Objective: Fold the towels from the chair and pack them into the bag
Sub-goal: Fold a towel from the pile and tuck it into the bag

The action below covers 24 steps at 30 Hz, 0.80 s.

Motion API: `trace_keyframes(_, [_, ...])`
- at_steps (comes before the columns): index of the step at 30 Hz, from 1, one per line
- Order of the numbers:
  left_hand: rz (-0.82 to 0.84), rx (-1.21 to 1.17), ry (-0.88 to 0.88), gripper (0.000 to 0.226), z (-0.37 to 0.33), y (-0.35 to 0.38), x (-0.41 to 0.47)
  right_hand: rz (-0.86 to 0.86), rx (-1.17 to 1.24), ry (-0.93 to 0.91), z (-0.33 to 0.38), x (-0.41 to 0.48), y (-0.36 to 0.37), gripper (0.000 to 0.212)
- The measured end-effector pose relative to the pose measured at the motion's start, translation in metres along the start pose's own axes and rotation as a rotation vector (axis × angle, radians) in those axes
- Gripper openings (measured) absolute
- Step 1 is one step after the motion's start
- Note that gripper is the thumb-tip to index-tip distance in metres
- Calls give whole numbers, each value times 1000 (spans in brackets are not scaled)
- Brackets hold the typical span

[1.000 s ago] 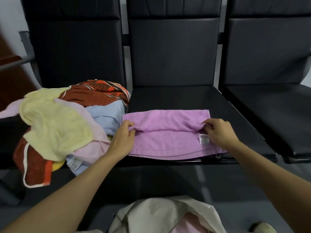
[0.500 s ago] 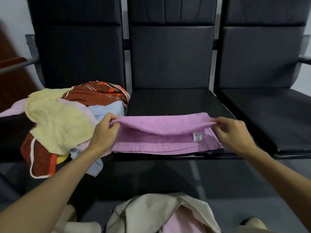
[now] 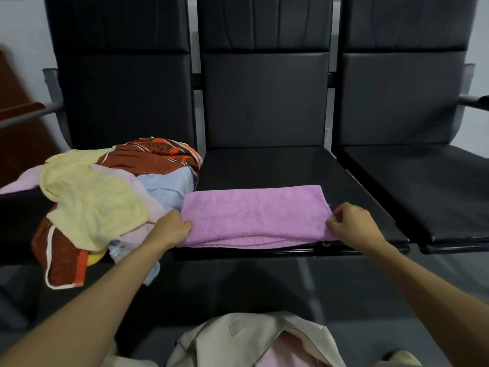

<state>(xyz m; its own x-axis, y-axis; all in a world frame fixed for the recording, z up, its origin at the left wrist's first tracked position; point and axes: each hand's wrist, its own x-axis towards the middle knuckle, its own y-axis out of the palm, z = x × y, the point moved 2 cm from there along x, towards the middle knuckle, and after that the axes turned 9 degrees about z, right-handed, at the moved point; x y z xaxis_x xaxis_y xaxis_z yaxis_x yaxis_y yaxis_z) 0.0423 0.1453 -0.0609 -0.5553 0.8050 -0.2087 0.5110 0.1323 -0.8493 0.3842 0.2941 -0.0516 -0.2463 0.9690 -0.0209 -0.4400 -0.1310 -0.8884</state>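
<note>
A purple towel (image 3: 254, 215) lies folded into a long band on the front of the middle black chair seat (image 3: 267, 165). My left hand (image 3: 172, 229) pinches its near left corner. My right hand (image 3: 352, 223) pinches its near right corner. On the left seat sits a heap of unfolded towels (image 3: 105, 197): yellow, pale pink, light blue and a red-brown patterned one. A beige bag (image 3: 254, 340) stands open on the floor below me, with pink cloth inside.
Three black chairs stand in a row; the right seat (image 3: 423, 186) holds nothing. A metal armrest (image 3: 473, 102) juts out at far right. A wooden surface (image 3: 18, 109) is at the far left. Grey floor lies between the chairs and the bag.
Both hands lifted the towel's far edge and brought it toward me over the near half. The white label is now covered, and the towel lies as a narrower band.
</note>
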Motion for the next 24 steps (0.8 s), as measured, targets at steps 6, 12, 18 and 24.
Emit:
trace_keyframes(6, [1, -204, -127, 43, -4, 1, 14, 122, -49, 167, 8, 11, 2, 33])
trace_keyframes(12, [164, -760, -245, 65, 2, -7, 6, 185, -3, 172, 18, 4, -1, 21])
trace_keyframes(18, [278, -1376, -174, 20, -12, -14, -20, 236, 427, 144, 27, -8, -5, 8])
trace_keyframes(24, [340, -1627, -162, 24, -12, -26, -34, 301, 808, 305, 42, -16, -1, 29])
